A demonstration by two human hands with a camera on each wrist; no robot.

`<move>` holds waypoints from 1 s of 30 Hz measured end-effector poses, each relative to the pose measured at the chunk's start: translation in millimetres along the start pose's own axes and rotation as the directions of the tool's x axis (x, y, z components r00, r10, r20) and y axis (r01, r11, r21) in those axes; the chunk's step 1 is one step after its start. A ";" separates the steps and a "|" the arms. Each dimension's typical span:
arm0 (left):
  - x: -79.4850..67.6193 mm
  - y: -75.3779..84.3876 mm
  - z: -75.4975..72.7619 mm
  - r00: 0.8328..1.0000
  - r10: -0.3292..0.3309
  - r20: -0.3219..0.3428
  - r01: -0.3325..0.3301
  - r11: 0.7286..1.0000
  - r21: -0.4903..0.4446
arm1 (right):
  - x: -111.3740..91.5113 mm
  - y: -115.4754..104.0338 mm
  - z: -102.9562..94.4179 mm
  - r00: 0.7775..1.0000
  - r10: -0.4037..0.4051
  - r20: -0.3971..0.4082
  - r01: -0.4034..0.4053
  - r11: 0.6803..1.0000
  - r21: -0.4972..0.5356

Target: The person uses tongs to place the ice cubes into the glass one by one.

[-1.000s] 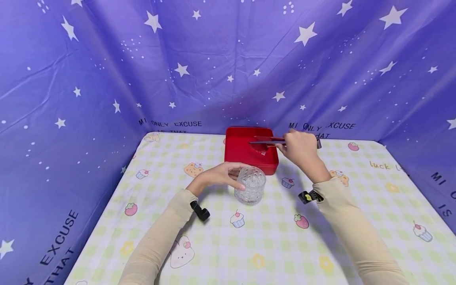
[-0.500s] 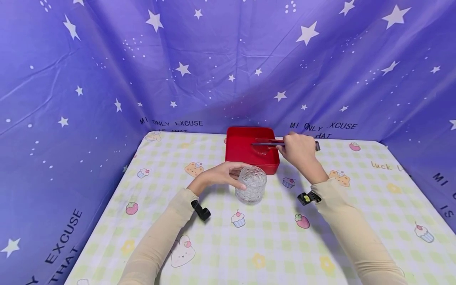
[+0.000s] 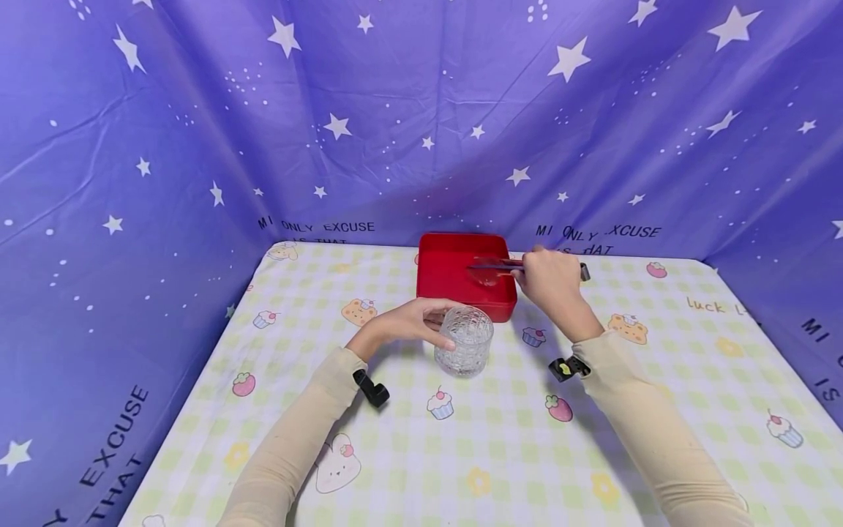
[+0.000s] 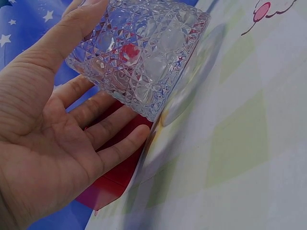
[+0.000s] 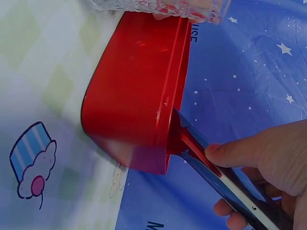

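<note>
My left hand (image 3: 416, 322) holds a clear cut-glass tumbler (image 3: 464, 342) from its left side, thumb in front and fingers behind. The tumbler stands upright on the table, just in front of a red open-topped box (image 3: 466, 296). In my right hand (image 3: 552, 278) is a pair of shiny metal tongs (image 5: 230, 189), gripped from above with the thumb along one arm. The tongs reach over the box's right rim, and their tips are inside it. Something clear shows by the tips in the head view, too faint to identify. The right wrist view hides the tips behind the box wall.
A checked tablecloth (image 3: 395, 439) printed with cupcakes, strawberries and bears covers the table. Purple-blue curtains (image 3: 395, 88) with white stars hang behind the table and at both sides. The box stands close to the back edge. Black straps are on both wrists.
The arms of the tongs have come closer together inside the box, and the right hand has shifted slightly left. My left hand and the tumbler have stayed in place.
</note>
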State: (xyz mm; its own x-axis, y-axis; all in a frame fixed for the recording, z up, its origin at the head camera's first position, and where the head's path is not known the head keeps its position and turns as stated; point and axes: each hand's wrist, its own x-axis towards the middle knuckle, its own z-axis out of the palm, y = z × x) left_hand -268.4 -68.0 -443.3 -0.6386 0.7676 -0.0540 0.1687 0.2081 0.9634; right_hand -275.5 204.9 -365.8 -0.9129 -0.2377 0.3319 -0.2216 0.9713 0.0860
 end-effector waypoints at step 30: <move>0.0 -1.2 -0.4 1.000 -0.005 0.003 0.005 1.000 0.011 | -4.4 2.9 11.6 0.999 0.036 -0.019 -0.036 0.999 0.011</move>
State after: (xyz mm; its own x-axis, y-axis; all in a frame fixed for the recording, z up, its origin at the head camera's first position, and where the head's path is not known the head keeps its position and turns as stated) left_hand -269.0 -68.5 -444.3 -0.6369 0.7686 -0.0600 0.1735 0.2188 0.9602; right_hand -276.1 208.8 -377.9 -0.9135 -0.2025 0.3527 -0.1924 0.9792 0.0639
